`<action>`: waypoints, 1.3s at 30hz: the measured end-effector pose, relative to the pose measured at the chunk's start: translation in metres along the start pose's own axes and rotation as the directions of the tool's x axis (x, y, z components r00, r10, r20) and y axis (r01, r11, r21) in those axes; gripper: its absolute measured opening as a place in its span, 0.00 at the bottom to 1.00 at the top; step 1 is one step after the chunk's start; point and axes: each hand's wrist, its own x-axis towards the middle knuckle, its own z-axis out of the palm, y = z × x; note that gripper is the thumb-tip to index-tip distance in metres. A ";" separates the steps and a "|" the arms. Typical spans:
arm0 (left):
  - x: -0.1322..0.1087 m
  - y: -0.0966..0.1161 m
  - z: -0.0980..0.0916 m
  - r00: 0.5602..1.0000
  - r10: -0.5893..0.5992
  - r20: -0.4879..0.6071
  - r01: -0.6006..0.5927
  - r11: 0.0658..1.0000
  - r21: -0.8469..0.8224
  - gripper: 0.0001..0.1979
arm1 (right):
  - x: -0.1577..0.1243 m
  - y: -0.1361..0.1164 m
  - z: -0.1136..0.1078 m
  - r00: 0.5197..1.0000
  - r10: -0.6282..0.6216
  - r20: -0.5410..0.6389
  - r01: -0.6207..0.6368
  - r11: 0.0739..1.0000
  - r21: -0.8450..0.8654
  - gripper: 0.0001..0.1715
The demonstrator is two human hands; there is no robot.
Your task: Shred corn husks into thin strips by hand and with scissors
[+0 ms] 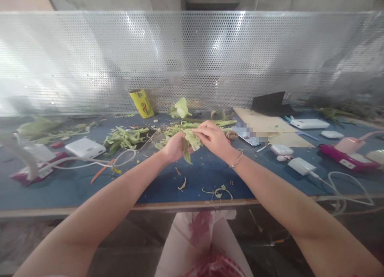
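Note:
My left hand (pixel 174 147) is closed around a pale green leafy stem (pixel 192 140), whose leaf tip hangs below the fingers. From the right, my right hand (pixel 214 138) pinches the same stem near its top; a bracelet circles that wrist. Behind both hands lie more green stems (pixel 177 129) on the blue tabletop (pixel 162 185). To the left is a heap of cut green stalks and leaves (pixel 127 138). Thin peeled strips (pixel 218 194) curl near the table's front edge.
A yellow tube (pixel 141 103) leans by the perforated metal screen (pixel 120 61). White power banks (pixel 85 148), purple power strips (pixel 348 159), a charger (pixel 301 166) and cables lie at both sides. Cardboard (pixel 267 121) and a phone-like slab (pixel 246 134) are right of my hands.

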 end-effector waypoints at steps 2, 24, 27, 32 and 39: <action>0.000 0.000 0.001 1.000 0.012 0.002 -0.012 1.000 0.000 0.06 | -0.001 -0.002 0.001 0.999 0.050 -0.009 -0.050 0.999 -0.002 0.09; 0.003 -0.004 0.002 0.996 0.046 -0.077 -0.041 0.997 0.064 0.10 | 0.000 -0.009 0.005 0.984 0.174 -0.030 -0.173 0.984 0.029 0.07; 0.003 -0.003 0.003 0.996 0.049 -0.080 -0.045 0.998 0.049 0.12 | 0.000 -0.006 0.004 0.991 0.130 -0.028 -0.129 0.991 0.035 0.07; 0.001 -0.001 0.004 0.997 0.055 -0.051 -0.051 0.996 0.076 0.12 | 0.003 -0.002 0.001 0.999 0.030 -0.018 -0.030 0.999 -0.010 0.08; 0.003 -0.002 -0.002 0.998 0.056 0.008 -0.056 0.998 0.012 0.10 | 0.006 -0.003 0.002 0.993 0.114 -0.026 -0.115 0.993 -0.033 0.09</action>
